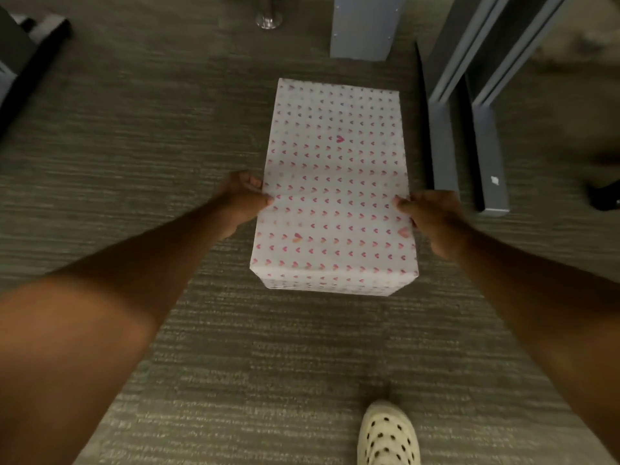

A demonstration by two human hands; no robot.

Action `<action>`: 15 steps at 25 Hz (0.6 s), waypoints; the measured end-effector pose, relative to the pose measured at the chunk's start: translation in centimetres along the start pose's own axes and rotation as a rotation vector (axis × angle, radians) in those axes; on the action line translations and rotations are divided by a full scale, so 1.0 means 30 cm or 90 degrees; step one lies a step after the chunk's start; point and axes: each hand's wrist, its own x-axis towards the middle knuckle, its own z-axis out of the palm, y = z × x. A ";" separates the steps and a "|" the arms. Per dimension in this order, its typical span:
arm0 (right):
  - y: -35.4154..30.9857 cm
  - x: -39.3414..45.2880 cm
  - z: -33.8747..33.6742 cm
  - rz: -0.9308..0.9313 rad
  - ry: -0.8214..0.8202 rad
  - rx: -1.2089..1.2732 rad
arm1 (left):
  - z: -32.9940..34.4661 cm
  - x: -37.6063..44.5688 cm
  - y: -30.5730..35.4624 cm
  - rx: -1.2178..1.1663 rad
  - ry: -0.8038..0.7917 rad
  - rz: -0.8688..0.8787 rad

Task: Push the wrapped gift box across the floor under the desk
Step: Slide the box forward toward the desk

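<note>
The wrapped gift box (335, 182) is a long white box printed with small pink hearts, lying flat on the grey carpet with its long axis pointing away from me. My left hand (243, 198) grips its left edge, thumb on top. On the opposite side my right hand (432, 219) grips the right edge, thumb resting on the top face. Both arms are stretched out forward. A grey desk leg panel (364, 26) stands just beyond the box's far end.
Grey metal desk legs and frame (486, 156) stand close to the right of the box. A chrome chair foot (268, 18) is at the far middle. Dark furniture (30, 52) sits at the far left. My cream perforated shoe (387, 434) is on the carpet below.
</note>
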 end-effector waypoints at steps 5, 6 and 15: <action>-0.050 0.167 -0.006 -0.020 0.019 -0.014 | 0.059 0.168 0.051 -0.012 0.015 0.002; -0.060 0.199 -0.005 -0.021 0.027 -0.013 | 0.069 0.195 0.065 -0.017 0.015 0.002; -0.092 0.452 0.023 -0.015 0.082 -0.039 | 0.129 0.414 0.144 0.007 0.029 0.009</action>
